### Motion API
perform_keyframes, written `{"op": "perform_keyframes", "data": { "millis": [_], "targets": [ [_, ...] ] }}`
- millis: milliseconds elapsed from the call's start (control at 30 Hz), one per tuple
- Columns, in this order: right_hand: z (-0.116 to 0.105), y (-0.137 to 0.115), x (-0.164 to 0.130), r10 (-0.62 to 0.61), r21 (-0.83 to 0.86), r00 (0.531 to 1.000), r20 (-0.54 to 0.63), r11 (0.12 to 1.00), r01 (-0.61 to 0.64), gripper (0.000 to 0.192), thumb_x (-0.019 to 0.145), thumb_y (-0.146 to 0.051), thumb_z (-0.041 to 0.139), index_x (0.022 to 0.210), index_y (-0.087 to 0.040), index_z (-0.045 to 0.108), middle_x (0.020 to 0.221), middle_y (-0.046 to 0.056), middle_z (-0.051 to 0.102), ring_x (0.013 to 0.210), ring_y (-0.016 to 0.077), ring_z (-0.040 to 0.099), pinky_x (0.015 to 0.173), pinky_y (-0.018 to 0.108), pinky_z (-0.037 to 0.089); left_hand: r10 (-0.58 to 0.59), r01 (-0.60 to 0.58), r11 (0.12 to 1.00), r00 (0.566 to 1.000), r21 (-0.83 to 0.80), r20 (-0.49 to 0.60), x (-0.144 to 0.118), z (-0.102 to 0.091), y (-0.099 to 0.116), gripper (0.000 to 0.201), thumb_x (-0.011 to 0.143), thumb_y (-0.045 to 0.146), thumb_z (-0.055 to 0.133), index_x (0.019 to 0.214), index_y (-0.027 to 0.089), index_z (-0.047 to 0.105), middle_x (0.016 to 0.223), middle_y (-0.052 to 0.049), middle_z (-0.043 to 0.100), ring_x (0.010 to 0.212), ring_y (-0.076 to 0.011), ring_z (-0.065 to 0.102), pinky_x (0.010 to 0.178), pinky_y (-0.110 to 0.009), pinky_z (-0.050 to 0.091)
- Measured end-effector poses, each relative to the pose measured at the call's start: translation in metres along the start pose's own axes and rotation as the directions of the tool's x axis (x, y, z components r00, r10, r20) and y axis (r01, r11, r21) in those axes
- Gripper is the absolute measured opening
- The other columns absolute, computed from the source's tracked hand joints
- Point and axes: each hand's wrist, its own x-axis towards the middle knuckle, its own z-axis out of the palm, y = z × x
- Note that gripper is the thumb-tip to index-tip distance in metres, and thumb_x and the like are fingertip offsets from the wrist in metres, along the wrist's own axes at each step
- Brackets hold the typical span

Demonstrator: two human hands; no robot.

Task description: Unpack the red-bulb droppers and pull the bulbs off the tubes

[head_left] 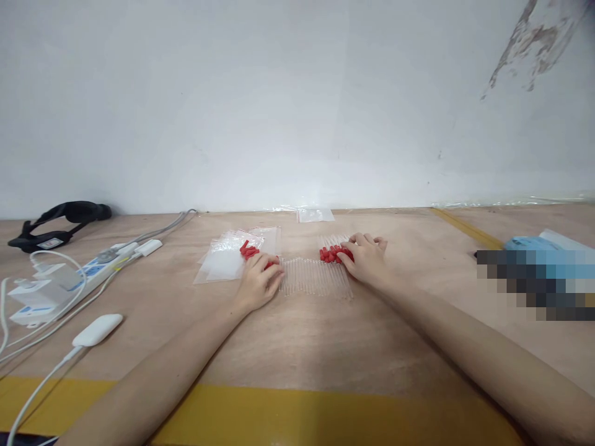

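Observation:
In the middle of the wooden table lies a row of slim clear tubes (318, 277), side by side. My left hand (259, 280) rests at the row's left end with its fingers curled in; what they hold, if anything, is hidden. Beside and partly under that hand are loose red caps (248, 249), lying on clear plastic bags (227, 255). My right hand (368, 259) is at the far right of the row, thumb and forefinger closed at a cluster of red caps (330, 253). More clear tubes (332, 240) show just behind this cluster.
Another clear bag (316, 215) lies by the wall. On the left are a white power strip (93, 272) with plugs and cables, a white rounded device (97, 329) and a black strap-like headset (65, 223). A blue package (532, 243) sits at right, beside a blurred patch.

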Motion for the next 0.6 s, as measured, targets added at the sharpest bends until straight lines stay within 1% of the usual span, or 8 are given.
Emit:
{"op": "perform_keyframes", "data": {
  "millis": [100,200,267,367,467,533,600],
  "targets": [
    [0.006,-0.005,0.008,0.037,-0.001,0.999,0.022,0.999,-0.037,0.031,0.082,-0.038,0.042,0.070,-0.020,0.065,0.088,0.008,0.058,0.084,0.0210,0.045,0.074,0.041,0.020,0.044,-0.044,0.999,0.999,-0.009,0.022,0.001,0.000,0.006,0.011,0.080,0.021,0.049,0.081,0.019,0.059,0.094,-0.007,0.058,0.091,-0.0208,0.048,0.080,-0.038,0.040],
    [0.009,-0.008,0.012,0.075,0.017,0.996,0.037,0.997,-0.076,0.032,0.083,-0.034,0.042,0.066,-0.020,0.064,0.086,0.008,0.058,0.084,0.0210,0.045,0.074,0.042,0.021,0.041,-0.041,0.999,0.999,-0.019,0.013,0.001,0.000,0.006,0.009,0.080,0.022,0.050,0.079,0.018,0.058,0.093,-0.007,0.058,0.091,-0.0207,0.049,0.080,-0.038,0.040],
    [0.011,-0.010,0.013,0.108,0.021,0.994,0.023,0.994,-0.108,0.030,0.083,-0.031,0.041,0.065,-0.019,0.063,0.086,0.008,0.059,0.084,0.0213,0.045,0.074,0.042,0.021,0.029,-0.029,0.999,0.999,-0.023,0.019,0.001,-0.001,0.006,0.009,0.080,0.023,0.051,0.078,0.018,0.057,0.092,-0.006,0.058,0.091,-0.0204,0.049,0.080,-0.037,0.040],
    [0.011,-0.011,0.013,0.154,0.030,0.988,-0.025,0.988,-0.153,0.028,0.083,-0.028,0.040,0.068,-0.018,0.061,0.087,0.010,0.060,0.086,0.0232,0.046,0.075,0.042,0.020,0.017,-0.016,0.999,0.999,-0.029,0.039,0.002,-0.001,0.006,0.009,0.080,0.024,0.051,0.077,0.018,0.056,0.091,-0.006,0.058,0.090,-0.0199,0.049,0.079,-0.036,0.040],
    [0.007,-0.013,0.014,0.221,0.070,0.973,-0.061,0.974,-0.216,0.029,0.084,-0.030,0.037,0.073,-0.017,0.060,0.086,0.011,0.062,0.085,0.0242,0.048,0.076,0.043,0.020,0.015,-0.014,0.999,0.999,-0.032,0.047,0.002,0.000,0.007,0.010,0.080,0.025,0.050,0.078,0.018,0.057,0.091,-0.006,0.058,0.090,-0.0200,0.049,0.079,-0.037,0.040],
    [0.001,-0.014,0.012,0.268,0.139,0.962,-0.050,0.956,-0.259,0.030,0.085,-0.031,0.034,0.078,-0.017,0.060,0.081,0.009,0.063,0.081,0.0230,0.051,0.077,0.043,0.020,0.024,-0.022,0.999,0.999,-0.035,0.043,0.001,0.000,0.007,0.010,0.081,0.024,0.049,0.081,0.018,0.057,0.091,-0.007,0.058,0.089,-0.0200,0.050,0.080,-0.037,0.041],
    [-0.008,-0.016,0.006,0.266,0.247,0.964,-0.020,0.935,-0.253,0.029,0.086,-0.032,0.033,0.083,-0.018,0.059,0.078,0.007,0.065,0.077,0.0212,0.053,0.078,0.042,0.021,0.041,-0.040,0.998,0.999,-0.042,0.028,0.000,0.000,0.007,0.012,0.082,0.023,0.048,0.087,0.018,0.058,0.092,-0.007,0.058,0.089,-0.0197,0.051,0.081,-0.037,0.041]
  ]
}}
